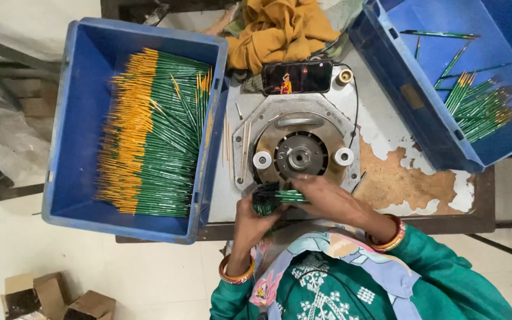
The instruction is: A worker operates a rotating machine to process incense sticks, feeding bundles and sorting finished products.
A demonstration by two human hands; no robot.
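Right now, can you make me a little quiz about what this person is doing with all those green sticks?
1. True or false: the left hand grips a bundle of green sticks.
2. Which blue crate holds more sticks? A) the crate on the picture's left B) the crate on the picture's right
3. Fill in: the right hand rests just in front of the round metal ___.

Key
1. True
2. A
3. machine
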